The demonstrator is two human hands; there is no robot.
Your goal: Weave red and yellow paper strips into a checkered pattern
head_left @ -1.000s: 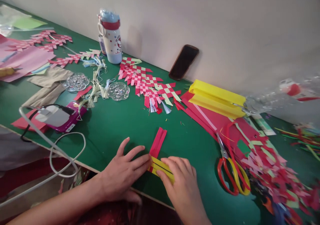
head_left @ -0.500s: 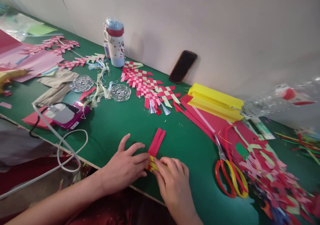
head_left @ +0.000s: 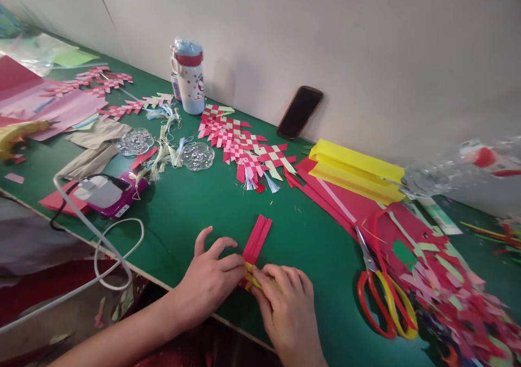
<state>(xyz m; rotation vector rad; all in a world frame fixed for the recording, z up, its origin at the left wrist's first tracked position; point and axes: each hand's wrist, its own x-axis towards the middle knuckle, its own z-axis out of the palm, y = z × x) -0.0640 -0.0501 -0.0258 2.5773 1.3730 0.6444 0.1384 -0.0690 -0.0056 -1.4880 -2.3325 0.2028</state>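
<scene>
Red paper strips (head_left: 257, 238) lie on the green table (head_left: 203, 204) near its front edge, crossed at their near end by yellow strips (head_left: 249, 278). My left hand (head_left: 209, 280) presses its fingertips on the crossing from the left, fingers curled. My right hand (head_left: 285, 304) covers most of the yellow strips from the right, its fingers pinching them where they meet the red ones. Both hands touch each other at the weave.
Red and yellow scissors (head_left: 380, 296) lie to the right beside piles of cut paper scraps (head_left: 443, 280). Yellow folded paper (head_left: 358, 171), finished woven pieces (head_left: 248, 147), a bottle (head_left: 190, 76), a phone (head_left: 299, 112) against the wall, bead trays (head_left: 197, 155), and a purple device (head_left: 106, 193) with cable sit around.
My right hand slid left along the yellow strips toward the red ones and now meets my left hand. The view shifted slightly.
</scene>
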